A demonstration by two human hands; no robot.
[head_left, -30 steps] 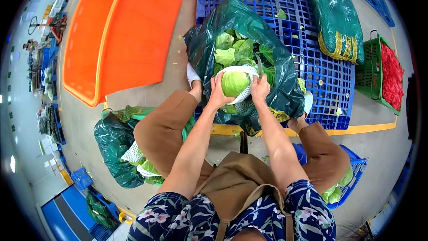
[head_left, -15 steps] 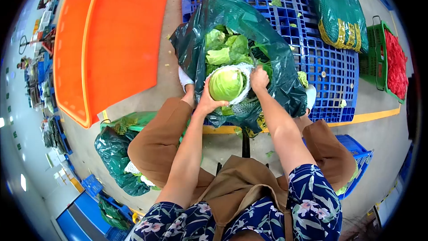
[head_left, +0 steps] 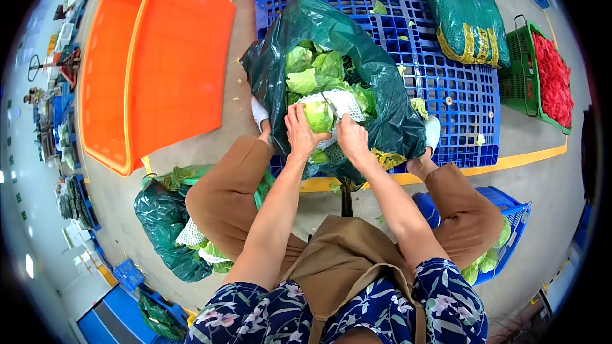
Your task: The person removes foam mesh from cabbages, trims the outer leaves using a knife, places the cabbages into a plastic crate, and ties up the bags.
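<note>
One bare left hand (head_left: 299, 132) grips a round pale-green cabbage (head_left: 317, 116); bare right hand (head_left: 350, 140) closed on thin, curved, blade-like tool (head_left: 329, 103) at its right edge. Cabbage, white foam netting (head_left: 348, 103) over loose green leaves (head_left: 328, 67), inside dark-green plastic bag (head_left: 386, 83). Blue lattice pallet (head_left: 459, 108) beyond.

Your cabbage (head_left: 319, 116): pale green, rounded, at bag (head_left: 390, 92) mouth, white netting (head_left: 348, 103) behind; your slim curved tool (head_left: 331, 107) alongside.
</note>
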